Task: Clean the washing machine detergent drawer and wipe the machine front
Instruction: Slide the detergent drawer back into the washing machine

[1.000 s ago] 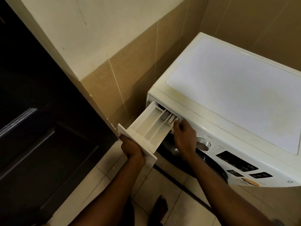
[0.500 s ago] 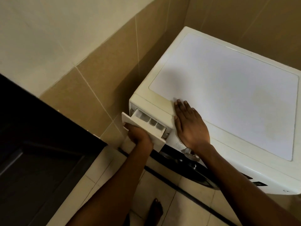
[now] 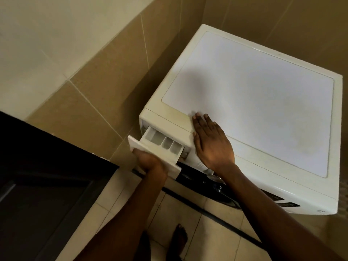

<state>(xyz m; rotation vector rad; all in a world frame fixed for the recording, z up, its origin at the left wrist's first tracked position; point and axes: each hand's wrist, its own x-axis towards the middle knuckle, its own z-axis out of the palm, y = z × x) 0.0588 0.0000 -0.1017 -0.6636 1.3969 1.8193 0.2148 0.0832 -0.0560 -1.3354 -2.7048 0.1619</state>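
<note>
Dim, warm yellowish indoor light. The washer (image 3: 263,110) top is the brightest patch, slightly washed out, with a soft grey shadow on it just beyond the right hand (image 3: 212,146); the light probably comes from above and behind the viewer. The drawer (image 3: 163,142) pockets lie in grey shade. The door (image 3: 47,185) at left is near black, its detail lost. Tile lines on the wall (image 3: 105,59) bow toward the edges. The floor (image 3: 203,219) looks soft and grainy.

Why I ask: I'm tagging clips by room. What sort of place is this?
Probably a home laundry corner or bathroom: a white front-loading washing machine stands against tiled walls on a tiled floor, with its detergent drawer pulled partly out.
</note>
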